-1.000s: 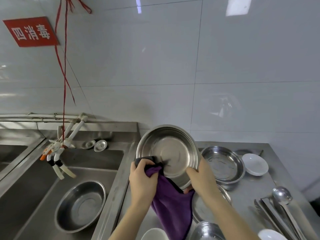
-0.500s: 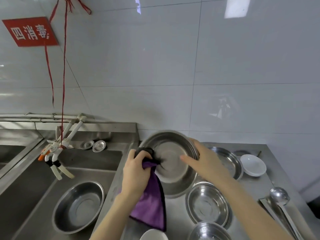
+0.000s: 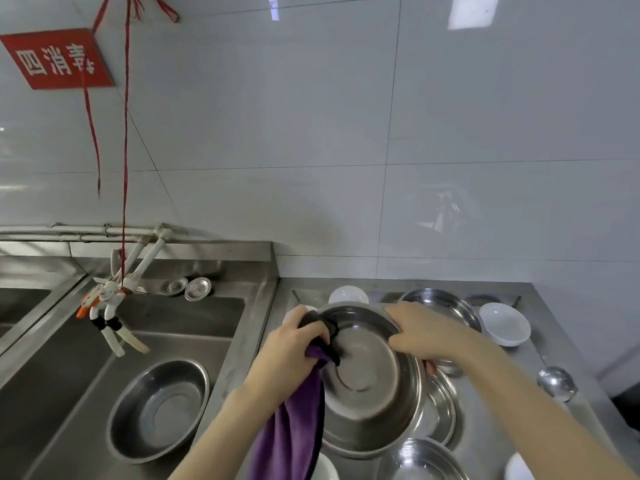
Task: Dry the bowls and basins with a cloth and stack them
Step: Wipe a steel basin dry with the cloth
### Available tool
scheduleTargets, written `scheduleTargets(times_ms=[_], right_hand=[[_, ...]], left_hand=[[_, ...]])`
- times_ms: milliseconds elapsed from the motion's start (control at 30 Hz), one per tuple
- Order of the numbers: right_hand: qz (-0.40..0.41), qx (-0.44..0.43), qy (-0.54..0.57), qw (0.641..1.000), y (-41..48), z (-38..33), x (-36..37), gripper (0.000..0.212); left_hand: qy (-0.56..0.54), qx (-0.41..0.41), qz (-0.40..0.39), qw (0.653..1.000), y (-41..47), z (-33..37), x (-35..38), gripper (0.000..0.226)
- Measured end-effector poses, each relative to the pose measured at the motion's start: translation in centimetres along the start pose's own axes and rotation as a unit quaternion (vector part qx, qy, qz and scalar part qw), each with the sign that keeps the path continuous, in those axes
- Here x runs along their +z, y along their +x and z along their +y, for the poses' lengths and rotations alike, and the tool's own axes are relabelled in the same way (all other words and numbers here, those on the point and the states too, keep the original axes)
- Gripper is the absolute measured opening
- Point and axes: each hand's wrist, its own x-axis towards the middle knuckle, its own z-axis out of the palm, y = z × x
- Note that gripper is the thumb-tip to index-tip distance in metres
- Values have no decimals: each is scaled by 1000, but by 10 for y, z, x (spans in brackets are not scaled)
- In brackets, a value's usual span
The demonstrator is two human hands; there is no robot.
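Observation:
A large steel basin (image 3: 370,403) is held over the counter, its mouth tilted toward me. My left hand (image 3: 294,344) grips a purple cloth (image 3: 294,424) bunched against the basin's inner left wall, and the rest of the cloth hangs down. My right hand (image 3: 426,336) grips the basin's far right rim, thumb inside. Another steel basin (image 3: 157,410) lies in the sink. More steel bowls sit on the counter at the back right (image 3: 446,308), under the held basin (image 3: 441,410) and at the front (image 3: 422,459).
White bowls (image 3: 505,323) (image 3: 348,295) stand on the steel counter (image 3: 554,348) near the wall. A steel ladle (image 3: 556,382) lies at the right. Faucet pipes with a spray head (image 3: 110,306) overhang the sink (image 3: 69,375). Two small lids (image 3: 197,289) rest on the sink ledge.
The basin has come down lower and turned more level. My right hand moved from the lower rim to the far right rim. My left hand keeps the cloth inside the basin.

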Motion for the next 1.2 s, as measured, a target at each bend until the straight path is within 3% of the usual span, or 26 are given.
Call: scheduleTargets(times_ms=[100, 167, 233, 300, 333, 400, 500, 567, 633, 700, 800, 933, 1000, 1033, 1133, 1200], right_hand=[[71, -7, 15, 997, 3, 2, 15, 25], [168, -10, 21, 985, -3, 3, 26, 51], [311, -73, -5, 948, -12, 6, 33, 58], [426, -183, -109, 879, -18, 8, 42, 44], [434, -242, -159, 853, -20, 8, 46, 36], [374, -329, -236, 834, -23, 8, 54, 29], [278, -339, -335, 834, -20, 10, 61, 32], [250, -341, -365, 830, -16, 12, 63, 21], [250, -342, -365, 829, -10, 17, 64, 25], [262, -332, -338, 841, -7, 22, 64, 26], [283, -289, -227, 886, -5, 22, 60, 13], [287, -220, 54, 931, -11, 5, 57, 21], [274, -202, 132, 931, -11, -11, 57, 31], [273, -201, 160, 927, -10, -17, 57, 33], [286, -171, 243, 911, -7, -27, 53, 29], [303, -146, 285, 898, -8, -31, 45, 27]], left_hand=[[28, -20, 32, 999, 5, -5, 0, 24], [15, -60, 60, 996, 4, -10, -2, 26], [-38, -119, 93, 988, 3, -13, -7, 26], [-83, -166, 114, 976, 3, -16, -11, 28], [-104, -181, 122, 970, 4, -17, -13, 28], [-152, -203, 133, 958, 6, -16, -18, 27], [-194, -199, 137, 951, 10, -8, -26, 25], [-209, -188, 115, 953, 13, -4, -31, 24], [-221, -192, 93, 952, 14, -6, -34, 26], [-240, -216, 105, 941, 14, -9, -36, 26], [-248, -274, 178, 912, 10, -9, -39, 27], [-219, -301, 209, 904, 10, 10, -43, 45], [-270, -277, 164, 908, 14, 23, -40, 50], [-329, -270, 142, 894, 17, 30, -40, 47], [-516, -267, 136, 803, 21, 45, -44, 36], [-557, -233, 118, 789, 21, 49, -46, 41]])
